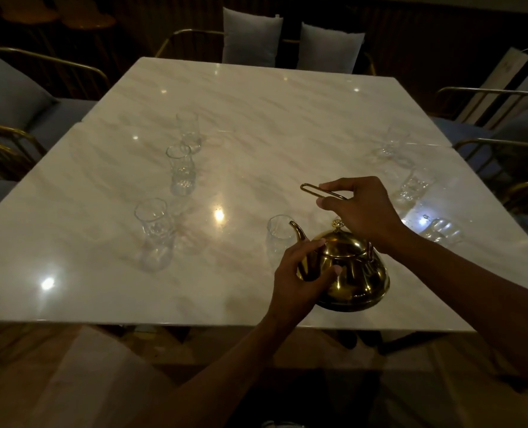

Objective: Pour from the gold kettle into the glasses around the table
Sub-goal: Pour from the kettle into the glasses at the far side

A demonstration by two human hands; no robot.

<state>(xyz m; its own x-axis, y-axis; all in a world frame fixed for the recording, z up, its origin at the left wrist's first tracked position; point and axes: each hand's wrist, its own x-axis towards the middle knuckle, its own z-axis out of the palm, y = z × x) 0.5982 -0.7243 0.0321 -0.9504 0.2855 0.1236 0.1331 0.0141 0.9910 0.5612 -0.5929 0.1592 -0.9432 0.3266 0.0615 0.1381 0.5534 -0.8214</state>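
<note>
Big pale marble surface (256, 97), ringed by chairs with gold frames (71, 66) and grey cushions (251, 37). Dim room, ceiling lights glaring off the top.

Glasses stand in two loose rows: three down the person's left side, from the far one (189, 131) through the middle one (180, 169) to the near one (155, 233); three more along the right edge, nearest of them (441, 231) close to the rim. All look empty, though the light is poor.

Gold kettle (353, 270) sits near the front edge, right of centre. Spout points away and left, its tip just at the lip of a seventh glass (279, 237) standing directly beside it. That is the relation the pour turns on: tip forward-left along the spout line and the stream should meet that glass.

Right hand (360, 208) is pinched shut on the thin wire handle (321, 191), raised above the lid. Left hand (299, 274) cups the kettle's flank below the spout, fingers spread, steadying.

Room: open marble toward centre; the front edge lies close behind the kettle.
</note>
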